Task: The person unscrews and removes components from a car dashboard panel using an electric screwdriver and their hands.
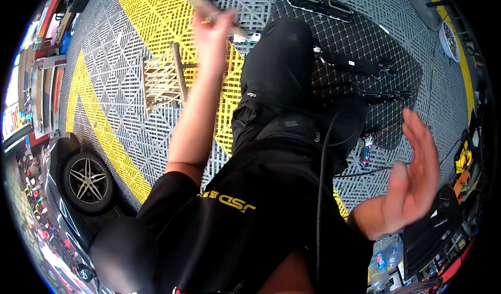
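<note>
Head view: left hand (213, 37) is gripping a blurred elongated object (200, 3) across its fingers, probably light, stiff, best held mid-length; right hand (416, 185) is hovering unclenched, empty.

One held object (210, 9), one wheel (87, 181)

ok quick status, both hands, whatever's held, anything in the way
Left hand gripping a long object, blurred, kind unclear. Right hand empty, fingers open. Dark cable over the black shirt, possible snag.
</note>
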